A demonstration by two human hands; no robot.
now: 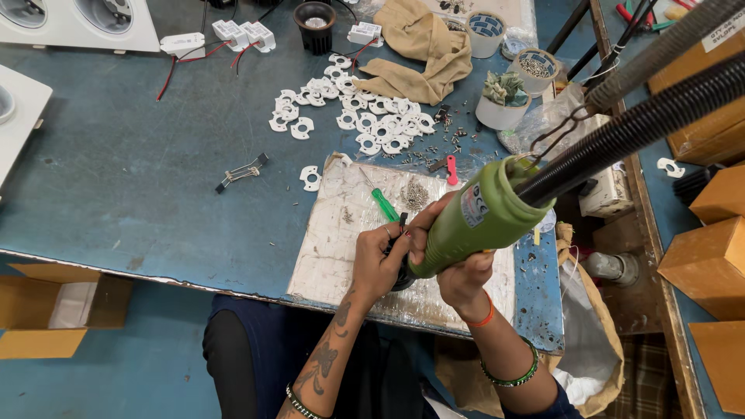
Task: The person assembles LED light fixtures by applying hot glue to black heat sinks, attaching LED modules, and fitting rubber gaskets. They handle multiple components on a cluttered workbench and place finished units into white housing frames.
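The green power screwdriver (473, 225) is gripped in the right hand (458, 271), whose fingers are wrapped fully around the lower body of the tool. The left hand (380, 260) is closed around a small dark part (403, 279), which is held just beside the right hand at the tip of the tool; most of the part is hidden by the fingers.

For the step in hand, the tool should be kept in line with the fastener, and the part should be pinned firmly against the foil-covered board (341, 233) below both hands. Pressure is best applied straight down the tool axis; a tilted tip is judged likely to slip off. The fingers of the left hand should be kept clear of the tip.

The screwdriver body is a green cylinder with a label near its upper end. Two coiled black cables (644, 116) are led from its top, up and away from the right hand. Its tip cannot be seen.

Beyond the left hand, a small green-handled screwdriver (383, 204) and a heap of loose screws (416, 194) are lying on the board. Farther out on the blue counter (116, 171), a pile of white plastic rings (365, 116) is spread.
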